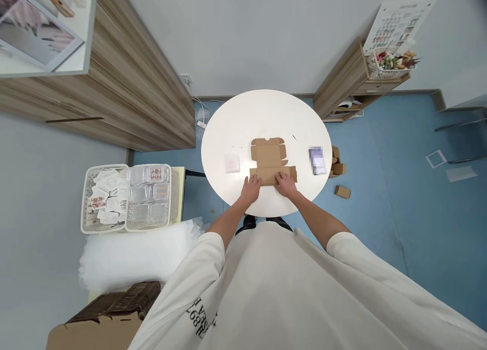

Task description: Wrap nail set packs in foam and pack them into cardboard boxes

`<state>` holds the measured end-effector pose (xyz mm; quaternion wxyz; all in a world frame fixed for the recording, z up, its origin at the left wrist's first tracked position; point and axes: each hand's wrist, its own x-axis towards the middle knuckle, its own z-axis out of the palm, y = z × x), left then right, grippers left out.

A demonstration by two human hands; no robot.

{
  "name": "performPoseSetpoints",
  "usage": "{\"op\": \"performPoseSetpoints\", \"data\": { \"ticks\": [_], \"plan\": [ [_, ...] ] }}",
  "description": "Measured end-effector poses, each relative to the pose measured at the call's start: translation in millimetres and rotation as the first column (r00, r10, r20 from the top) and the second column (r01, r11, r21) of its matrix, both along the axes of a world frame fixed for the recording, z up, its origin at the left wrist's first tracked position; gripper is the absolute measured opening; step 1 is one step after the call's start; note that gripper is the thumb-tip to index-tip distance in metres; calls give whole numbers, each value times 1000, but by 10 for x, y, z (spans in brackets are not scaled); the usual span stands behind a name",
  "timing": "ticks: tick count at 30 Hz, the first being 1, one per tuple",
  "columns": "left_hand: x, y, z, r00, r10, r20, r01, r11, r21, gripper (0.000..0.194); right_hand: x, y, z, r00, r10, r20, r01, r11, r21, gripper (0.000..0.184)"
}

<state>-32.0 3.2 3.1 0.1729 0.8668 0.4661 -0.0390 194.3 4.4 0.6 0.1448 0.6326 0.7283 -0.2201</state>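
Note:
A flat, unfolded brown cardboard box blank (268, 157) lies in the middle of the round white table (236, 121). My left hand (251, 188) rests on the blank's near left corner, fingers curled down onto the card. My right hand (285, 183) presses on the near right part of the same flap, fingers bent over it. A small white packet (232, 163) lies left of the blank. A small purple-and-white item (317, 160), blurred, lies to its right.
Small brown boxes (338, 166) sit on the blue floor right of the table. At left, white baskets (125, 198) hold cards and clear trays, above a pile of white foam sheets (137, 256). A wooden cabinet (125, 86) stands behind them.

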Motion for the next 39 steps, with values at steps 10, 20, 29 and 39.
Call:
{"op": "performPoseSetpoints", "data": {
  "ticks": [10, 20, 29, 39],
  "plan": [
    [327, 219, 139, 995, -32, -94, 23, 996, -92, 65, 183, 203, 94, 989, 143, -27, -144, 988, -51, 44],
    [348, 144, 112, 908, 347, -234, -372, 925, -73, 63, 324, 325, 65, 976, 198, -88, -202, 979, -37, 42],
    [535, 400, -68, 976, 183, -117, -196, 974, -115, 46, 342, 347, 135, 983, 140, -116, -152, 983, -103, 39],
    [462, 471, -73, 983, 137, -119, -161, 962, -223, 55, 397, 904, 197, 988, -14, -154, 23, 998, 55, 38]
  ]
}}
